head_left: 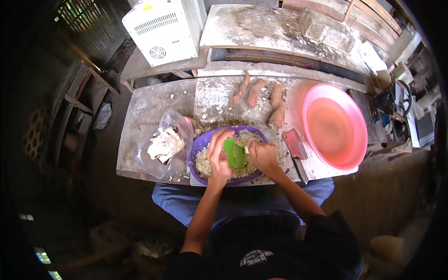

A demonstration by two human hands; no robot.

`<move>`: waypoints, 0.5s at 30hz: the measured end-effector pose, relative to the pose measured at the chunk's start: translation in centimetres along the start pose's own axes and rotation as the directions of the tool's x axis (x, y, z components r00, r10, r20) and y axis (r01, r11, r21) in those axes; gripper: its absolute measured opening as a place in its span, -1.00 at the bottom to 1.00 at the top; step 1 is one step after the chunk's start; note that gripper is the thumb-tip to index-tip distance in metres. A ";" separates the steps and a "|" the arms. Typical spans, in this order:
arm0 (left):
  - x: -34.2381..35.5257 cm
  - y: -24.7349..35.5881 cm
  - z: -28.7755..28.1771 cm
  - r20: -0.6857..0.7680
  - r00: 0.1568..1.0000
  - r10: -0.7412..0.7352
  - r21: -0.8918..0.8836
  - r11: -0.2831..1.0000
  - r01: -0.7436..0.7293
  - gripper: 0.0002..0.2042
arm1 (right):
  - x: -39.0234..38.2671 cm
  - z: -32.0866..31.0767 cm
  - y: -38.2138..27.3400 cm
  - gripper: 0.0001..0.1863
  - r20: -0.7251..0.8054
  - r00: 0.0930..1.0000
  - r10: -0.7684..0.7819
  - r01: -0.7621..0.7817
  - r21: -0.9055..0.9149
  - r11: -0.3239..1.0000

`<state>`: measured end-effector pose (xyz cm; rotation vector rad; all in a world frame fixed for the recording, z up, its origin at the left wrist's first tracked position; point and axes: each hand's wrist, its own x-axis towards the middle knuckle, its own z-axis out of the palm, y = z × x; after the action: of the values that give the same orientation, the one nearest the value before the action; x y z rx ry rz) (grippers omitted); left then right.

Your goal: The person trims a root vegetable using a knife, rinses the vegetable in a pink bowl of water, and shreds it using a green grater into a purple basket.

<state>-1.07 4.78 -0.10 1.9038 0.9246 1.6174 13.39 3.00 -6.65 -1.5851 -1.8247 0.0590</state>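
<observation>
A purple oval basket (192, 161) stands at the table's front edge, filled with pale shredded root (203, 164). Over it my left hand (219, 156) grips a green hand grater (234, 154), which is held tilted. My right hand (264, 157) is closed just right of the grater, its fingers round what looks like a pale peeled root piece (247, 150), mostly hidden by them. Right of the basket lies a cleaver (295, 145) with a reddish, stained blade and a dark handle. Several unpeeled brown-orange tubers (255, 93) lie behind the basket.
A pink basin (305, 114) of cloudy brownish water stands at the right. Left of the basket sits a clear plastic bag (179, 122) with pale peelings (165, 145). Behind are a white vented appliance (163, 35) and another worn table (261, 23) bearing a wire basket (326, 30).
</observation>
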 end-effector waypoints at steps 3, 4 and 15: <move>-1.1 -0.2 0.0 -0.055 0.998 -0.006 0.022 1.000 0.008 -0.47 | -0.4 -1.0 -1.9 -0.67 0.046 0.991 0.124 -0.129 0.133 0.983; -1.0 -0.1 0.0 -0.055 0.998 0.000 0.024 1.000 0.002 -0.47 | 0.2 -1.4 -2.9 -0.66 0.031 0.991 0.132 -0.136 0.238 0.962; 0.0 -0.6 0.1 0.002 1.000 0.013 0.049 0.999 -0.013 -0.54 | 1.2 -0.6 -4.4 -0.59 0.024 0.998 0.053 -0.054 0.060 0.997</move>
<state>-1.08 5.18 -0.57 1.9480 0.9617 1.6147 9.95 2.74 -3.60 -1.5961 -1.7806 0.1557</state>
